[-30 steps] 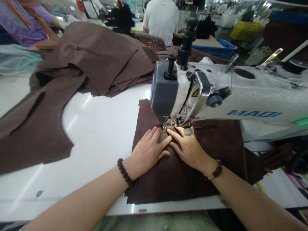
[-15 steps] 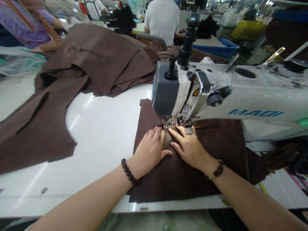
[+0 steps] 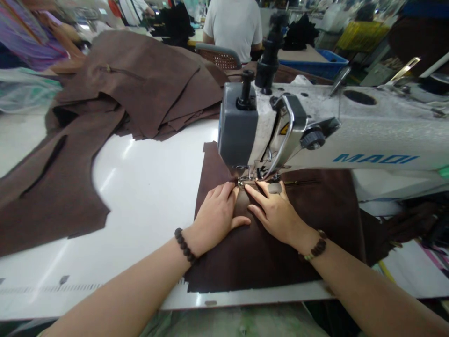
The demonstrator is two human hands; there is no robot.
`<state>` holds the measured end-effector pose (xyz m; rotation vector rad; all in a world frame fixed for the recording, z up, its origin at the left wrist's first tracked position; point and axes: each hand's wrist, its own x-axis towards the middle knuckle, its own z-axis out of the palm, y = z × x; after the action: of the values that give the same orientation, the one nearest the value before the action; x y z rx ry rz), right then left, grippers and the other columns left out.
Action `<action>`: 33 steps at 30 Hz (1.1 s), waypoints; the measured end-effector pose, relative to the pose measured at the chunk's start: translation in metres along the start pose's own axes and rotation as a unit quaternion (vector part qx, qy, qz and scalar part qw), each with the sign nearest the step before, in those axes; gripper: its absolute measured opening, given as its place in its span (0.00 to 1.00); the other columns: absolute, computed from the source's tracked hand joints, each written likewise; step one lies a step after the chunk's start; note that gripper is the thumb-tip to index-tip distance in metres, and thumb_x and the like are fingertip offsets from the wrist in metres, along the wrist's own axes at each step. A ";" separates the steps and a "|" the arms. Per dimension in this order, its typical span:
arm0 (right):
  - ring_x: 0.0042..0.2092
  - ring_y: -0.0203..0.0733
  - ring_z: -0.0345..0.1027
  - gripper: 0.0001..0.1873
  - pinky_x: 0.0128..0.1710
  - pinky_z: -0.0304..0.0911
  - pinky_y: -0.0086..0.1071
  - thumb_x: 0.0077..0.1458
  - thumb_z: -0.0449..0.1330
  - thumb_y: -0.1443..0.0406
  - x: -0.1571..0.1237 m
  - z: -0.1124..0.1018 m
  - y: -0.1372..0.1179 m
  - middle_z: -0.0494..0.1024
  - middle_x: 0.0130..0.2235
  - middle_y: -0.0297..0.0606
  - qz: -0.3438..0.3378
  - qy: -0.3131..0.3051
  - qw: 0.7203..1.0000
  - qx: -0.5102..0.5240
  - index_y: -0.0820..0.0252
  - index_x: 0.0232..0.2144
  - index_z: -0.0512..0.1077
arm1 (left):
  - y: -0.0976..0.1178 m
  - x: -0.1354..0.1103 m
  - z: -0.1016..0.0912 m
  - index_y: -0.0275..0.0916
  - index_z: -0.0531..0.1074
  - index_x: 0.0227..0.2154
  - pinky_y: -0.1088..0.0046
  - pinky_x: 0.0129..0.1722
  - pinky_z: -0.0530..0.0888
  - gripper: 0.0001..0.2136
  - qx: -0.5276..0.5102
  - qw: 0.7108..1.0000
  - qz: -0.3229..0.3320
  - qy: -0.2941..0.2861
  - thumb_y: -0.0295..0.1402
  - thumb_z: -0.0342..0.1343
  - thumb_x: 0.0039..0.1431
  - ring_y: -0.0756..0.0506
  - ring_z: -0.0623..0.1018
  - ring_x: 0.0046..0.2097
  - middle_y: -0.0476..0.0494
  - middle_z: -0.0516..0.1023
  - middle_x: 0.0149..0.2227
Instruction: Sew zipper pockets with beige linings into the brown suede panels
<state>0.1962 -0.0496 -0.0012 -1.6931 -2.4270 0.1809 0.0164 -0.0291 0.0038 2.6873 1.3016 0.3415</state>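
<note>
- Head view: a brown panel (image 3: 266, 262) lies flat on the white table (image 3: 150, 187), under both hands and partly beneath the head of the sewing machine (image 3: 351, 131).
- On the panel, a narrow strip (image 3: 301, 182) with a metallic glint runs out to the right from under the needle area; its long axis lies left to right, crosswise to the forearms.
- From the hands, that strip is straight ahead, at the fingertips — the right hand (image 3: 278, 213) is nearer, its fingers reaching up to the strip's line.
- The left hand (image 3: 218, 210) lies a little to the left, its fingertips just beside a small metal part (image 3: 240, 183) below the machine head.
- Both hands are spread palm down on the panel, clamped on nothing; they are apart from each other, thumbs near, with a paler patch (image 3: 242, 203) between them.
- How firmly either hand presses, I cannot tell.
- Exactly where the needle meets the material is too small to make out.
- Beyond, to the left, a heap of brown pieces (image 3: 150, 79) sits on the table, well apart from the hands.
</note>
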 end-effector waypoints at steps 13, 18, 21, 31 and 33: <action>0.61 0.52 0.47 0.24 0.58 0.40 0.57 0.61 0.45 0.58 -0.001 0.001 -0.003 0.60 0.58 0.49 0.011 0.002 1.000 -0.013 0.58 0.57 0.59 | -0.006 -0.001 0.007 0.27 0.63 0.48 0.60 0.51 0.67 0.34 0.020 0.999 0.034 0.018 0.51 0.59 0.46 0.37 0.68 0.49 0.32 0.66 0.48; 0.60 0.51 0.50 0.23 0.58 0.39 0.57 0.61 0.45 0.58 0.001 0.000 -0.002 0.60 0.58 0.49 0.010 -0.001 1.000 -0.011 0.57 0.57 0.60 | -0.007 0.000 0.007 0.25 0.62 0.49 0.60 0.51 0.67 0.34 0.026 0.999 0.033 0.015 0.50 0.60 0.47 0.36 0.68 0.49 0.31 0.66 0.48; 0.60 0.51 0.50 0.23 0.58 0.39 0.57 0.61 0.46 0.58 0.003 0.000 -0.002 0.61 0.57 0.49 0.014 -0.003 1.000 -0.007 0.57 0.57 0.60 | -0.007 0.001 0.007 0.27 0.63 0.48 0.59 0.51 0.67 0.33 0.024 0.999 0.032 0.018 0.50 0.59 0.47 0.36 0.68 0.50 0.31 0.66 0.48; 0.60 0.52 0.50 0.24 0.58 0.42 0.56 0.60 0.46 0.58 0.005 -0.001 -0.002 0.61 0.58 0.48 0.017 -0.001 1.000 -0.010 0.56 0.57 0.60 | -0.008 0.003 0.005 0.26 0.64 0.47 0.59 0.51 0.67 0.33 0.022 0.999 0.027 0.004 0.50 0.59 0.48 0.36 0.68 0.49 0.32 0.66 0.47; 0.60 0.52 0.51 0.24 0.57 0.43 0.55 0.60 0.47 0.58 0.007 -0.001 -0.002 0.61 0.57 0.49 0.017 -0.004 1.000 -0.012 0.56 0.57 0.60 | -0.009 0.005 0.005 0.25 0.64 0.48 0.59 0.52 0.66 0.33 0.020 0.999 0.025 -0.003 0.50 0.58 0.48 0.36 0.67 0.49 0.32 0.66 0.47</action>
<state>0.1927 -0.0441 0.0009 -1.7476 -2.4167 0.1628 0.0140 -0.0203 -0.0021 2.7557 1.2557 0.3166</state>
